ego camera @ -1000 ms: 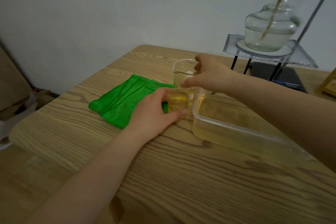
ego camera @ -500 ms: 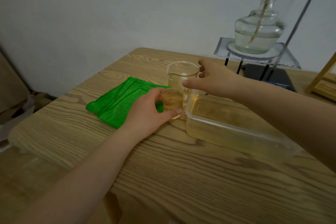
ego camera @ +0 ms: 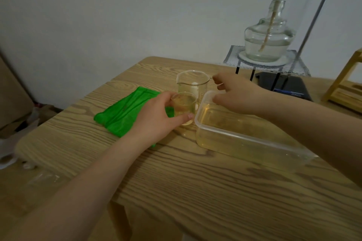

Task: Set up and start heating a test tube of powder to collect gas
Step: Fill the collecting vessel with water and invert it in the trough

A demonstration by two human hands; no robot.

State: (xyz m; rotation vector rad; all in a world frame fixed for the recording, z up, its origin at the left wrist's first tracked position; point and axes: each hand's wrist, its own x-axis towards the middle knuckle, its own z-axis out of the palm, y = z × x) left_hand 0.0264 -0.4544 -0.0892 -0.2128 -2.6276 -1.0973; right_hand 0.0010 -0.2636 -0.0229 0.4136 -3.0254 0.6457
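Observation:
My left hand (ego camera: 156, 117) grips a small glass jar (ego camera: 184, 105) that stands on the wooden table, touching the left end of a clear plastic tub (ego camera: 244, 139) of water. Just behind the jar stands a larger glass beaker (ego camera: 193, 82) with something white inside. My right hand (ego camera: 237, 94) hovers over the tub's back left corner, beside the beaker, with thumb and fingers loosely curled and nothing seen in them. An unlit alcohol lamp (ego camera: 268, 43) sits on wire gauze (ego camera: 293, 66) on a tripod at the back right.
A folded green cloth (ego camera: 125, 115) lies left of the jar, partly under my left hand. A metal stand rod (ego camera: 317, 11) rises from a dark base (ego camera: 293, 86) behind the tripod. A wooden rack (ego camera: 346, 88) is at the right edge. Something clear and blurred (ego camera: 45, 178) lies near the table's left front.
My right hand has come off the beaker's rim and drawn back a little over the tub's corner. My left hand keeps its grip on the small jar.

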